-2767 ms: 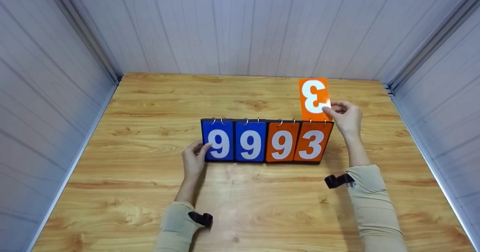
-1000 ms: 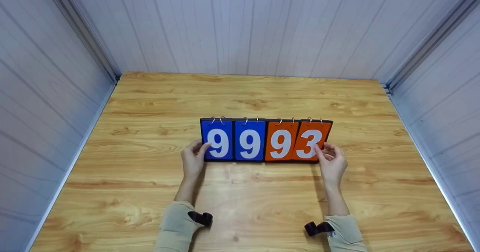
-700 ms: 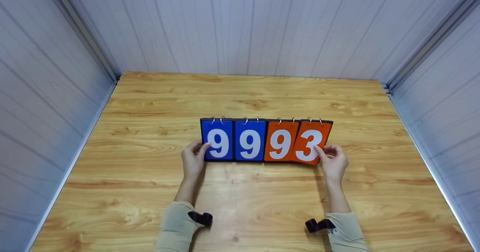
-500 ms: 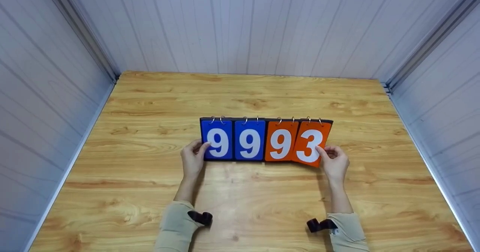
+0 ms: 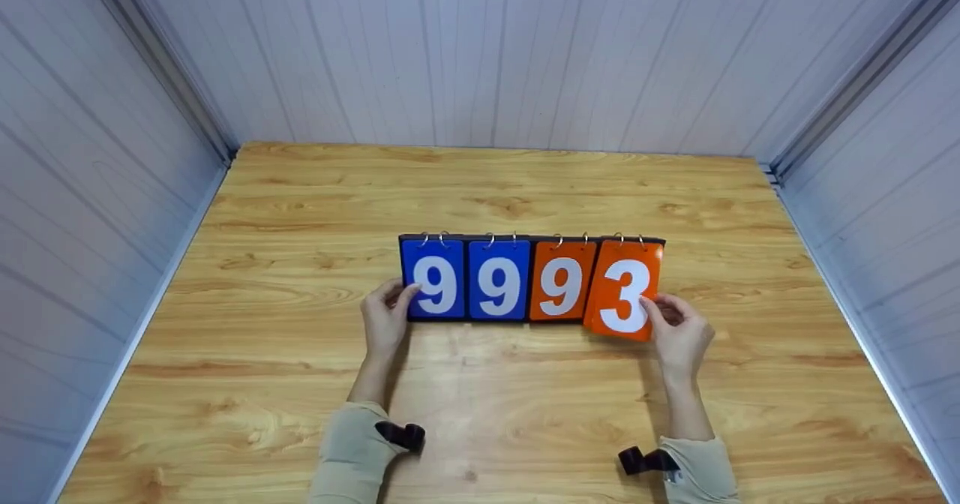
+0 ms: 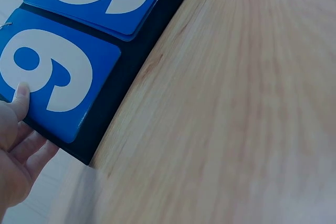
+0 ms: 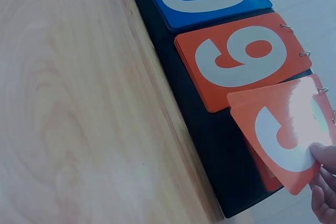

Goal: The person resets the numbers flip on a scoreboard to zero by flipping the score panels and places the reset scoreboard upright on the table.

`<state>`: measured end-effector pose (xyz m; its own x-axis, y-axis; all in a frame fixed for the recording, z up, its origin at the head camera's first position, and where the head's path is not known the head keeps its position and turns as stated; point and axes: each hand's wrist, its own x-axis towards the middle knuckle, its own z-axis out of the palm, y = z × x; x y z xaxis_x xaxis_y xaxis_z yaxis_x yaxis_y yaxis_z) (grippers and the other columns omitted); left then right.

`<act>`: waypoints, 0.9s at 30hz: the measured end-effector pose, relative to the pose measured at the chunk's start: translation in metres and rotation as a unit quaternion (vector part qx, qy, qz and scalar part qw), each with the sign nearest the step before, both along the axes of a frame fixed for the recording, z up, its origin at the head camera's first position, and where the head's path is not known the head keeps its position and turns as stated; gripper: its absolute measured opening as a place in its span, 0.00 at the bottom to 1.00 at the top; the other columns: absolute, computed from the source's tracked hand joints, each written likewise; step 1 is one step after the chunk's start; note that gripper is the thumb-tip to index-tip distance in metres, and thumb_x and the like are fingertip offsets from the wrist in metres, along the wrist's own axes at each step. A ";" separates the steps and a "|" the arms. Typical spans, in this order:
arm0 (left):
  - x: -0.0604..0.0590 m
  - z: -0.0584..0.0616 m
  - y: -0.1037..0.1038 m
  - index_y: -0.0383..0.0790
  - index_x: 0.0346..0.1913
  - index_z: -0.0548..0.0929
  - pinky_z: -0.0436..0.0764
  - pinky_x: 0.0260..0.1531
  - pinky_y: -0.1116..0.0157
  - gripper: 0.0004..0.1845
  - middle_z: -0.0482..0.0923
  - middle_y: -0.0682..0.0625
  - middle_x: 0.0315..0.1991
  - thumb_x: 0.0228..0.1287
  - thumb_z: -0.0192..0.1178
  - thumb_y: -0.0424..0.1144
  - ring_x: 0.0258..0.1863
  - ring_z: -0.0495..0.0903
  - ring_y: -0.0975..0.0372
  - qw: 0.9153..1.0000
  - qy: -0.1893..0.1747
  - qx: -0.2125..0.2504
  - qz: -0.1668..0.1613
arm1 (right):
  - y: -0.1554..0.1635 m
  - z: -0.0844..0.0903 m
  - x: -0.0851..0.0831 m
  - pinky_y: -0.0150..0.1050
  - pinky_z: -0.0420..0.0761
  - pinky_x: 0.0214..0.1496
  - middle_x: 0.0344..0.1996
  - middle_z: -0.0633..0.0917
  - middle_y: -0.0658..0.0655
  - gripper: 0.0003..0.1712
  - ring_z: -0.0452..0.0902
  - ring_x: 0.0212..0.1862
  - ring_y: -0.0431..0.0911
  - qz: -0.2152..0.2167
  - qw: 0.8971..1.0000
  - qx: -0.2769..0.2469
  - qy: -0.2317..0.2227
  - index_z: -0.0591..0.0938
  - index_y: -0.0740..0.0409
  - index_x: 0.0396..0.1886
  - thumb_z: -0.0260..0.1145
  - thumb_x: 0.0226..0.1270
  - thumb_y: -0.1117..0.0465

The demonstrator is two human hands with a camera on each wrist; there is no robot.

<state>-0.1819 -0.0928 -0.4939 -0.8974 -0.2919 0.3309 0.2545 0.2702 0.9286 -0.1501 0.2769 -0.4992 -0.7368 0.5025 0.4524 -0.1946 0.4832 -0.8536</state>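
Note:
A flip scoreboard [image 5: 527, 282] with a black backing stands on the wooden table, its number cards hung on metal rings. From left to right the cards read blue 9, blue 9, orange 9, orange 3. My left hand [image 5: 385, 318] grips the board's left edge, thumb on the first blue card [image 6: 58, 72] and fingers behind. The orange 3 card [image 5: 622, 290] is pinched by its right edge in my right hand [image 5: 681, 339]. Its lower end is lifted off the backing, and in the right wrist view another orange card [image 7: 266, 174] shows beneath it.
The wooden table [image 5: 480, 406] reaches to pale panel walls at the back [image 5: 465, 54], left and right. A dark wrist camera [image 5: 646, 460] sits on the right sleeve, another wrist camera [image 5: 401, 436] on the left one.
Earlier my right hand held a 3 card up behind the board; then it came down to the front right edge. Now it pulls the orange 3 card outward. My left hand has stayed put.

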 end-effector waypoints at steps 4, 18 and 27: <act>-0.010 -0.019 -0.005 0.26 0.32 0.81 0.76 0.27 0.74 0.09 0.81 0.39 0.26 0.51 0.64 0.31 0.26 0.79 0.58 1.000 -0.007 0.002 0.000 | -0.008 0.020 0.010 0.22 0.74 0.26 0.23 0.81 0.65 0.14 0.75 0.23 0.37 0.038 0.999 -0.022 0.011 0.80 0.72 0.34 0.71 0.44 0.71; -0.015 -0.026 -0.007 0.27 0.32 0.82 0.76 0.28 0.75 0.10 0.81 0.40 0.27 0.50 0.64 0.33 0.27 0.80 0.58 1.000 -0.013 0.002 0.005 | 0.006 0.037 0.018 0.31 0.75 0.43 0.35 0.82 0.61 0.15 0.77 0.39 0.45 0.251 0.939 -0.157 0.175 0.71 0.88 0.37 0.50 0.47 0.91; -0.014 -0.027 -0.006 0.28 0.31 0.82 0.76 0.27 0.73 0.09 0.81 0.41 0.26 0.51 0.64 0.33 0.26 0.79 0.59 1.000 -0.008 -0.017 0.009 | 0.012 0.047 -0.002 0.34 0.76 0.41 0.32 0.79 0.67 0.12 0.76 0.37 0.50 0.290 0.895 -0.228 0.250 0.73 0.87 0.35 0.55 0.47 0.87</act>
